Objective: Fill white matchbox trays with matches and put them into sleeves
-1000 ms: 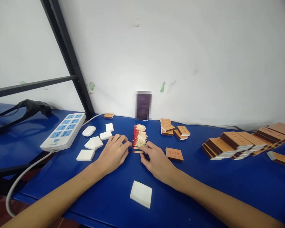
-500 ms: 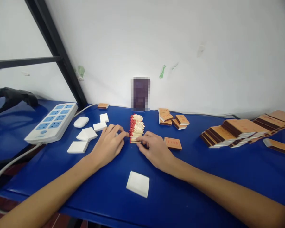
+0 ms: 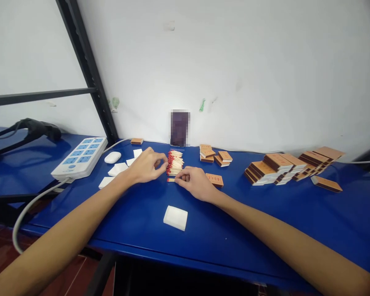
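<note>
A pile of red-headed matches (image 3: 175, 163) lies on the blue table, heads to the left. My left hand (image 3: 146, 165) is at the head side of the pile, fingers curved, with thumb and forefinger tips a little apart by the red heads. My right hand (image 3: 195, 183) pinches the plain ends of a few matches (image 3: 170, 180) just in front of the pile, a narrow gap separating them from it. Its fingers cover how many there are. Nearest to both hands, a white matchbox tray (image 3: 175, 218) lies in front. Behind my right hand is an orange matchbox (image 3: 215, 179).
More white trays (image 3: 118, 169) lie left, partly behind my left arm, near a white earbud case (image 3: 112, 157) and a power strip (image 3: 80, 158). Matchbox stacks (image 3: 277, 161) stand right, with a smaller group (image 3: 206, 152) at the back. A blurred dark rectangle (image 3: 179, 128) leans against the wall.
The view has shifted. My left hand has moved up along the match heads, thumb and forefinger drawn closer together. A few matches at the right hand are now apart from the pile, towards me.
</note>
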`<state>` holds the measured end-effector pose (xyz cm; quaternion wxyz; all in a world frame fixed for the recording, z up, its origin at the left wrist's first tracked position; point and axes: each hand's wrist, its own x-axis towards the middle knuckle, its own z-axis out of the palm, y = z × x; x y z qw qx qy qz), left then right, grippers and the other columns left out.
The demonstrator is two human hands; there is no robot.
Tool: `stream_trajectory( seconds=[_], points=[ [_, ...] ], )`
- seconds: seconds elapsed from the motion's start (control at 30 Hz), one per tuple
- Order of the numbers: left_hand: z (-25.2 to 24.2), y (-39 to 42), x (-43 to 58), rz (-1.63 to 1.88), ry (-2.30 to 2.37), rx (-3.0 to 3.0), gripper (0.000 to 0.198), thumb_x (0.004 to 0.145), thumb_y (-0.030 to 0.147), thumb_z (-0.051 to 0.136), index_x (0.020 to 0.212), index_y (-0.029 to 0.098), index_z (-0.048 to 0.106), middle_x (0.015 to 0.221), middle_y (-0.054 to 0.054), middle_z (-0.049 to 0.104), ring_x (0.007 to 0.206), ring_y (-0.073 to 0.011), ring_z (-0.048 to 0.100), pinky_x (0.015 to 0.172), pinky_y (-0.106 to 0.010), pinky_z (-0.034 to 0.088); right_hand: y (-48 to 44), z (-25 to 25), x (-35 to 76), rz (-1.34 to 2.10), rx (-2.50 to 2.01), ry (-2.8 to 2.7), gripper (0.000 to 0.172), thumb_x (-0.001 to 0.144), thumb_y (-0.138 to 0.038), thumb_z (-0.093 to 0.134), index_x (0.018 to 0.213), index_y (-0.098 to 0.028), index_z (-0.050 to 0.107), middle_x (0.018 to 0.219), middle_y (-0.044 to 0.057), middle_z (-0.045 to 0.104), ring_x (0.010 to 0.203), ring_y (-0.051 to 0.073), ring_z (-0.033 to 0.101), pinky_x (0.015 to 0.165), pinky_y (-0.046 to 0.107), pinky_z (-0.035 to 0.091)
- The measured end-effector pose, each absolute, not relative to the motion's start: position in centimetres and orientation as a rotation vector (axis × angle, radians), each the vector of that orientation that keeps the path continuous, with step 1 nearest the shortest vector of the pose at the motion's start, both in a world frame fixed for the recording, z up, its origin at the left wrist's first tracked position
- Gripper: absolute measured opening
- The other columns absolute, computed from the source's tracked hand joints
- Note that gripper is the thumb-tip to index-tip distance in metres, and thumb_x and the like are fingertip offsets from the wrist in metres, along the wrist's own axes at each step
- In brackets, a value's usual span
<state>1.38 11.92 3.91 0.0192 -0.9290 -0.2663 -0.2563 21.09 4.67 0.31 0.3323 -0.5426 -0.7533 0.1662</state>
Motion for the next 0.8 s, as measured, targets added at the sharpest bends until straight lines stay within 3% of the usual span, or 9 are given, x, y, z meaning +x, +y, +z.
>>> stream_trajectory(
  seconds=[0.23,0.47,0.8],
  points=[
    [3.3,11.6,0.5,-0.63,-0.763,-2.922,0.019,0.088,0.028,0.052,0.09,0.02,0.069,0.08,-0.001,0.057,0.065,-0.0126,0.053,0.063,-0.026,0.04,4.3,0.5,20.9,0.405,-1.389,-1.981,0.011,0.074,-0.008,0.064,0.073,-0.016,0.072,0.071,-0.001,0.056,0.062,0.008,0.049,0.063,0.023,0.039],
    [2.0,11.8,0.0,-0.551,-0.711,-2.952,0.022,0.093,0.028,0.051,0.098,0.022,0.071,0.087,-0.003,0.057,0.08,-0.0158,0.056,0.071,-0.029,0.041,4.2,0.4,20.8,0.397,-1.338,-1.996,0.01,0.074,-0.009,0.064,0.072,-0.016,0.07,0.071,-0.001,0.054,0.061,0.009,0.048,0.064,0.024,0.04],
    [1.6,11.8,0.0,-0.439,-0.7,-2.902,0.025,0.095,0.03,0.049,0.1,0.024,0.072,0.089,-0.003,0.057,0.08,-0.0158,0.054,0.071,-0.03,0.036,4.2,-0.1,20.8,0.362,-1.31,-2.008,0.01,0.072,-0.009,0.062,0.071,-0.016,0.068,0.069,-0.001,0.055,0.06,0.009,0.049,0.061,0.023,0.04]
  ],
)
